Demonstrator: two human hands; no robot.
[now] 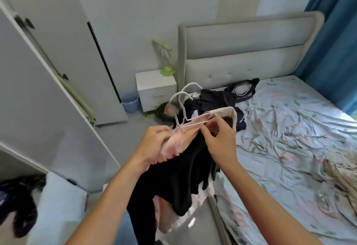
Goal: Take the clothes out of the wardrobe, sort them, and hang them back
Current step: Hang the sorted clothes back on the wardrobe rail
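Note:
My left hand (154, 144) grips a bunch of clothes on white hangers (181, 107): a pink garment (173, 148) on top and a black garment (179, 183) hanging below it. My right hand (220, 140) pinches the pink fabric at the hanger bar. Beyond my hands, a pile of dark clothes (218, 99) lies on the bed (289, 128) near the headboard. The white wardrobe (48, 82) stands at the left with its door swung open. More dark clothes (17, 206) show at the bottom left, blurred.
A white nightstand (156, 90) with a green lamp (167, 69) stands between wardrobe and bed. A blue bin (131, 104) sits on the floor beside it. Blue curtains (336, 41) hang at the right. The bed carries a rumpled floral sheet.

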